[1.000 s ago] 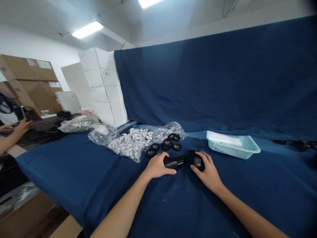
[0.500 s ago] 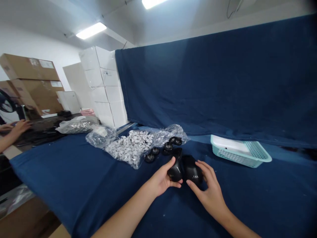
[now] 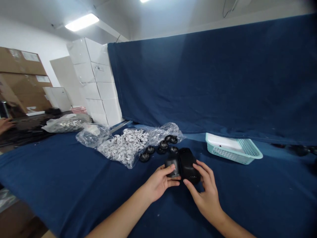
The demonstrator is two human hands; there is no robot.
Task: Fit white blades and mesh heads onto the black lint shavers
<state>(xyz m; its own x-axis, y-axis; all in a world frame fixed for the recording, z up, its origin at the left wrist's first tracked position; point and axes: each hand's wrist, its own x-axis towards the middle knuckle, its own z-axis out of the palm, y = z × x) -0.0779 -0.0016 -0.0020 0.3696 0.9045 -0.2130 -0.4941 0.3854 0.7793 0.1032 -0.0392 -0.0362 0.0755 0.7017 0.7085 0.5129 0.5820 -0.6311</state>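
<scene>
- Nearest on my feed, the left hand (image 3: 160, 183) has its thumb over a rounded black part (image 3: 172, 163), fingers curled beneath: a closed, holding grip, forward-left of nobody's reach but its own, and to the left of the teal basket and nearer me.
- Now the right hand (image 3: 206, 191): thumb and fingers spread moderately wide around a black casing (image 3: 189, 167), nearer me than the basket and to its left.
- The two black pieces sit side by side; whether they touch, I cannot tell. I read this as a handling and lining-up step, and any next move calls for both grips steady and the facing sides turned into view.
- Just beyond, several black round pieces (image 3: 144, 157) lie loosely grouped, left of the basket, on the blue cloth (image 3: 223, 205).
- Farther left of the basket, a heap of small white parts (image 3: 133, 138) lies with clear plastic film (image 3: 164, 130).
- There's my landmark, the teal basket (image 3: 229, 154), a white item (image 3: 223, 142) inside.
- Behind it hangs a blue curtain (image 3: 210, 82); far left, white boxes (image 3: 106, 72) stand stacked.
- Leftmost from the basket, a co-worker's hand (image 3: 5, 125) shows before cardboard boxes (image 3: 22, 81).
</scene>
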